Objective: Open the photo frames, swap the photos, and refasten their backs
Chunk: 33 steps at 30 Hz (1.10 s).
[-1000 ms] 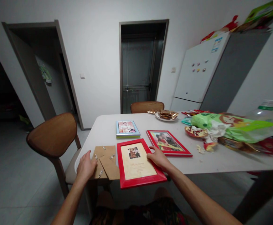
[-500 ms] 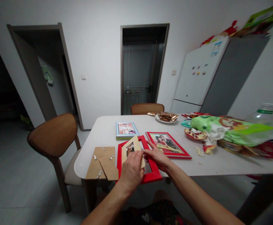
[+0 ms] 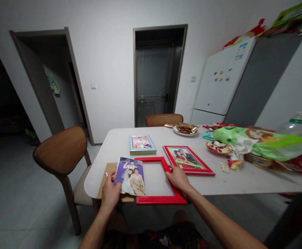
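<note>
A photo print (image 3: 130,178) with a purple background and people in wedding clothes is held by its left edge in my left hand (image 3: 110,192), thumb on its face. It overlaps the left side of a red picture frame (image 3: 163,200), whose middle shows the pale tabletop. My right hand (image 3: 178,178) is closed on the frame's right side. Under the photo and my left hand lies a brown backing board (image 3: 110,167) with metal clips, mostly hidden. A second red picture frame (image 3: 208,172) holding a photo lies to the right, and a light-blue picture frame (image 3: 143,151) lies behind.
On the white table (image 3: 117,141), a plate (image 3: 177,131) holds gold packets at the back. At the right are a green bag (image 3: 267,138), an opened pomegranate (image 3: 220,147), crumpled tissue and a clear bottle (image 3: 300,126). A brown chair (image 3: 62,148) stands left; another is behind the table.
The piece in my left hand has moved left; its visible side was cream with a small picture and now shows the purple photo. The red frame's opening is more exposed, and my right hand still grips it.
</note>
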Motion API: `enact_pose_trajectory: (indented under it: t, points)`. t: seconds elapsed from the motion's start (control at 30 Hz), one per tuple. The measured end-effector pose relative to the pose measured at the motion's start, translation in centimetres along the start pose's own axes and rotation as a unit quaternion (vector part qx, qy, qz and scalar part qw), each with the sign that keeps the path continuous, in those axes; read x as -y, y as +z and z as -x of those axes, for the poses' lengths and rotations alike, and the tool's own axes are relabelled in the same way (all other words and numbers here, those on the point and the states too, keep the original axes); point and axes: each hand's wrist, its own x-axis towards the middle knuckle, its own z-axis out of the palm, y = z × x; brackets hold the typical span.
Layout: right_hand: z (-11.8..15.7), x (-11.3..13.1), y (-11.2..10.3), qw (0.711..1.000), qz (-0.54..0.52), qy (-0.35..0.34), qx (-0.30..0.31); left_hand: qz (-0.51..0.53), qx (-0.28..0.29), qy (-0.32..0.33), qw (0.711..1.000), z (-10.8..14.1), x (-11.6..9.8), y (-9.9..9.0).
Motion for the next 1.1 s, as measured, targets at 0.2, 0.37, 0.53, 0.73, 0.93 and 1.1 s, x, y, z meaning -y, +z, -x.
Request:
enact_pose_trajectory:
  t: [0.2, 0.37, 0.53, 0.73, 0.93, 1.1]
  points:
    - [0.2, -0.4, 0.6, 0.998, 0.055, -0.041, 0.001, -0.157, 0.022, 0.057, 0.986, 1.3, -0.4, -0.6]
    - [0.7, 0.1, 0.3, 0.997, 0.067, -0.043, -0.007, -0.281, 0.01, 0.111, 0.953, 1.9, -1.1, -0.9]
    - [1.5, 2.3, 0.1, 0.99, 0.003, -0.126, -0.055, -0.283, 0.025, 0.136, 0.949, 2.0, -1.3, -0.7]
    - [2.5, 5.6, 2.4, 0.967, -0.23, -0.096, 0.048, -0.231, 0.084, 0.192, 0.95, 2.8, -1.4, 0.4]
    - [2.7, 9.5, 3.2, 0.877, -0.471, 0.009, 0.092, -0.202, 0.135, 0.259, 0.935, 3.0, -1.0, 2.5]
    - [3.3, 12.4, -0.7, 0.788, -0.612, -0.042, 0.058, -0.024, 0.039, 0.279, 0.959, 1.9, -2.5, 2.1]
